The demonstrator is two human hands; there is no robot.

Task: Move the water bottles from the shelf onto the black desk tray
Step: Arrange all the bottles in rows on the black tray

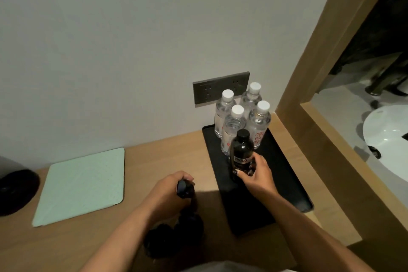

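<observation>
1. Bottles: four clear ones with white caps stand clustered at the tray's twelve o'clock end.
2. Right hand wraps the black bottle low, upright on the tray.
3. Left hand grips another dark bottle at nine o'clock.
4. Smooth plastic, likely full and weighty; grasp mid-body.

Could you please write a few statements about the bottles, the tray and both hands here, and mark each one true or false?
1. Four clear plastic bottles with white caps stand on the black rectangular tray. True.
2. The right hand holds a green bottle. False: it grips a black bottle with a black cap.
3. The left hand is empty. False: it grips a second dark bottle.
4. A pale green mat lies on the wooden desk. True.
</observation>
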